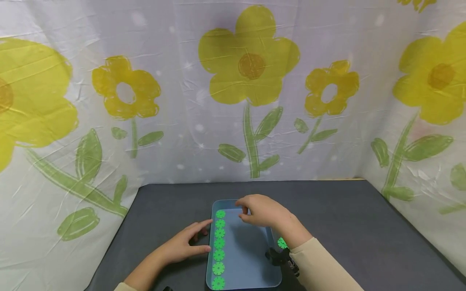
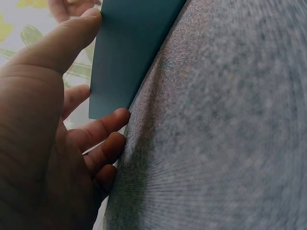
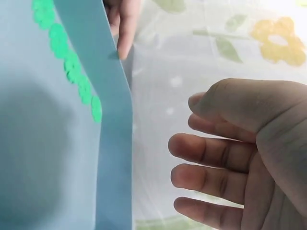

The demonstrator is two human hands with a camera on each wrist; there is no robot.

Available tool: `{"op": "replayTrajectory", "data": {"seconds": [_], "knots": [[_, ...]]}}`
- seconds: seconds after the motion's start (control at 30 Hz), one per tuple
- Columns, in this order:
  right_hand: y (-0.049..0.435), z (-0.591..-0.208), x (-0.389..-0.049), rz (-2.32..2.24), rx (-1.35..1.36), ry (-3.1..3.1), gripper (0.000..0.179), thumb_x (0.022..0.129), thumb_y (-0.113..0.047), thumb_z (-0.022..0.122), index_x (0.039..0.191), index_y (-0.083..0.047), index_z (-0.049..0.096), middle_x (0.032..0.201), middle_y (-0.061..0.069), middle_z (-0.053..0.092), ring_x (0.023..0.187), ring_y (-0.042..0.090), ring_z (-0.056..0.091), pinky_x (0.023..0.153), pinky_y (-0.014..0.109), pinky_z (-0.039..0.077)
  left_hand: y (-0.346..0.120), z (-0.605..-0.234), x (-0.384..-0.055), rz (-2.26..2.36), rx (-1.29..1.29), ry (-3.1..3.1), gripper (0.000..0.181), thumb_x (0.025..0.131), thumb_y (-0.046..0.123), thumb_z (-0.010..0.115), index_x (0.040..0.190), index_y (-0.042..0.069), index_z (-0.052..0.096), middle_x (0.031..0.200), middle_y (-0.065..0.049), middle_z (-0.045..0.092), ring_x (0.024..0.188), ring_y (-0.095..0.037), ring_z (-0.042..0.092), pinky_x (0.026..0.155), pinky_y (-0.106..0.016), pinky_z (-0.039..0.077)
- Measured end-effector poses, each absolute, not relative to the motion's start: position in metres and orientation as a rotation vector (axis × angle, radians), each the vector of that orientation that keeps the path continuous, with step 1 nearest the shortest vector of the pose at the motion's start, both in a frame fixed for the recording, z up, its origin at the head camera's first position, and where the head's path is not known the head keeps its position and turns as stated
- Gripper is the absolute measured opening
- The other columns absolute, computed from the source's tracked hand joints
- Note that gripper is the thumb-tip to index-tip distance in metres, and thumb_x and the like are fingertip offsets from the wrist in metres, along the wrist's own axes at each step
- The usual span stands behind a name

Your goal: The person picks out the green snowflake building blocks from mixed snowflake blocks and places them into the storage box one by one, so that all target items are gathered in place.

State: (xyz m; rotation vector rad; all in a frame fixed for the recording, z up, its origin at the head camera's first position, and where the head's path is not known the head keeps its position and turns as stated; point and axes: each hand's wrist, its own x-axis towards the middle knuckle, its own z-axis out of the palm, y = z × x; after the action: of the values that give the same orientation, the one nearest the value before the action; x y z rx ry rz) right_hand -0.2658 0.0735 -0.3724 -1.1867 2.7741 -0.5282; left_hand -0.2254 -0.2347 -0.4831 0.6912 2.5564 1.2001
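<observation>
A shallow blue tray (image 1: 248, 262) lies lengthwise in front of me. Along its left side runs a straight column of several green notched plastic discs (image 1: 219, 243). My left hand (image 1: 183, 245) is at the tray's left wall; in the left wrist view its thumb and fingertips (image 2: 120, 116) touch the wall's outer side or the cloth beside it. Over the tray's far right part hovers my right hand (image 1: 263, 211), fingers loosely bent. Nothing shows between its fingers (image 3: 187, 145) in the right wrist view.
Another green disc (image 1: 282, 243) lies just right of the tray, partly hidden by the right wrist. A black wrist camera (image 1: 277, 257) hangs beneath that wrist. Dark grey cloth (image 1: 335, 226) covers the table. Flower-printed curtains (image 1: 189, 133) stand behind and at both sides.
</observation>
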Motion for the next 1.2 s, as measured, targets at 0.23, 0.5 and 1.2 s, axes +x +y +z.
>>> {"op": "replayTrajectory", "data": {"seconds": [0.23, 0.5, 1.2], "knots": [[0.116, -0.381, -0.251, -0.522, -1.202, 2.812, 0.032, 0.099, -0.016, 0.070, 0.130, -0.008, 0.069, 0.089, -0.011, 0.061, 0.069, 0.003, 0.053, 0.066, 0.028, 0.048, -0.235, -0.483, -0.225, 1.192, 0.705, 2.556, 0.078, 0.097, 0.043, 0.072, 0.162, 0.021, 0.034, 0.127, -0.001, 0.053, 0.107, -0.024, 0.050, 0.086, -0.047, 0.043], [0.159, -0.397, -0.243, -0.579, -1.067, 2.812, 0.027, 0.097, -0.009, 0.068, 0.123, -0.006, 0.071, 0.094, -0.010, 0.062, 0.073, 0.004, 0.053, 0.071, 0.032, 0.050, -0.235, -0.483, -0.227, 1.199, 0.704, 2.544, 0.077, 0.097, 0.041, 0.072, 0.162, 0.023, 0.034, 0.126, -0.002, 0.053, 0.104, -0.023, 0.049, 0.084, -0.044, 0.042], [0.194, -0.449, -0.252, -0.596, -0.909, 2.792, 0.012, 0.081, -0.015, 0.083, 0.091, -0.014, 0.077, 0.086, -0.009, 0.058, 0.074, 0.008, 0.051, 0.070, 0.037, 0.050, -0.235, -0.484, -0.226, 1.167, 0.722, 2.583, 0.078, 0.097, 0.041, 0.072, 0.162, 0.020, 0.035, 0.126, 0.000, 0.053, 0.101, -0.021, 0.049, 0.084, -0.041, 0.043]]}}
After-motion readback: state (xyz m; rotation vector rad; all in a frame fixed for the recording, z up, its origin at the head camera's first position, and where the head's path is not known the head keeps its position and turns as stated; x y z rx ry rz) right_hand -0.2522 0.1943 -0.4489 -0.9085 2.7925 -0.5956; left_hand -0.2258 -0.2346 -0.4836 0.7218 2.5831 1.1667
